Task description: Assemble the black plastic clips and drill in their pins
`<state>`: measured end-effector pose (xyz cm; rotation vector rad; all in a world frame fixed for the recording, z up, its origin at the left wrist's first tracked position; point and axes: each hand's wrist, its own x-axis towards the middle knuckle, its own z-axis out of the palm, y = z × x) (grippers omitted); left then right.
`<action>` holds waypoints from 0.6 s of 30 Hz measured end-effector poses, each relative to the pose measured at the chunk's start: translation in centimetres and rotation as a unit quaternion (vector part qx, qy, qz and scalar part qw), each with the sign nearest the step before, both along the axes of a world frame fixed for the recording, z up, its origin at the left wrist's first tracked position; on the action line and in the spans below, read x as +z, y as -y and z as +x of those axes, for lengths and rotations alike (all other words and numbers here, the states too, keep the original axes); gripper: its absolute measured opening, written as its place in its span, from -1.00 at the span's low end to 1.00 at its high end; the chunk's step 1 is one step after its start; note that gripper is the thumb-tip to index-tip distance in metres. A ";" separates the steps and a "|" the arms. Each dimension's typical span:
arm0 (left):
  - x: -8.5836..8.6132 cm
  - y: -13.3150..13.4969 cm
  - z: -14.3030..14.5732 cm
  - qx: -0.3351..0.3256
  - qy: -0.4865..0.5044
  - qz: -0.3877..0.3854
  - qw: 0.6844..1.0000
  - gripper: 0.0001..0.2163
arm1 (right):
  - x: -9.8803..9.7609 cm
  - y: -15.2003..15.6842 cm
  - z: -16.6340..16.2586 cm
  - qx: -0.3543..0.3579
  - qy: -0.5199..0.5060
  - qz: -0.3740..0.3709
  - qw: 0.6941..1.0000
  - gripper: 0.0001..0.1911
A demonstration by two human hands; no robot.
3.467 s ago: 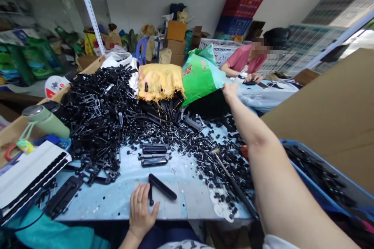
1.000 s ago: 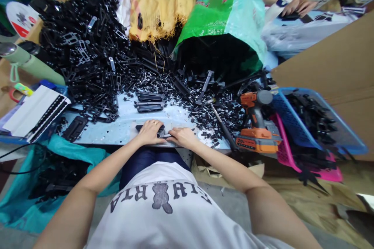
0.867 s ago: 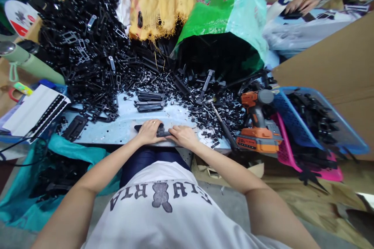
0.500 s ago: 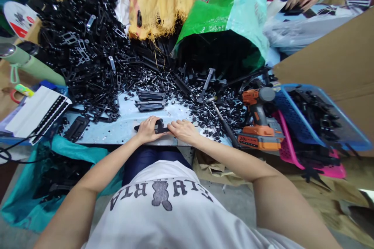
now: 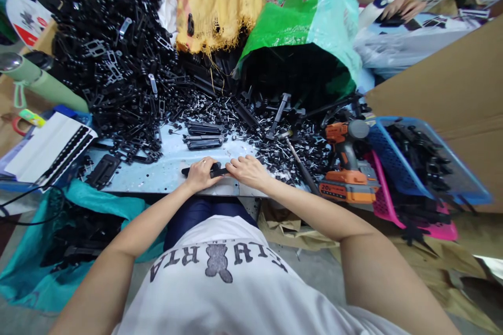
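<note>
Near the table's front edge, my left hand [image 5: 201, 174] is closed around a long black plastic part [image 5: 219, 171]. My right hand [image 5: 247, 171] pinches the right end of the same part, its fingers bent and close together. The middle of the part shows between the two hands; the rest lies hidden under my fingers. Just beyond my hands, several similar black plastic pieces [image 5: 204, 136] lie side by side on the light blue tabletop [image 5: 168, 141]. Small black-headed screws [image 5: 275, 159] are scattered to the right of my right hand.
A hammer [image 5: 302, 165] and an orange cordless drill [image 5: 348, 162] lie to the right, beside a blue basket [image 5: 428, 188] and a pink basket [image 5: 383, 204]. Black parts [image 5: 113, 63] heap up at left. A green bag [image 5: 286, 21] gapes behind. A co-worker's hands [image 5: 404, 8] are at far right.
Both hands keep hold of the black part, with only a slight shift of the fingers. The whole view has moved a little.
</note>
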<state>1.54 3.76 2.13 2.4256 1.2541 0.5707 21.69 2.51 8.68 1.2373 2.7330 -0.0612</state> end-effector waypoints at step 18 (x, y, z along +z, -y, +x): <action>4.1 -7.3 -7.8 0.291 -0.100 0.066 0.949 -0.67 | -0.9 -7.6 -2.8 -0.198 -0.015 -0.051 0.979 -0.72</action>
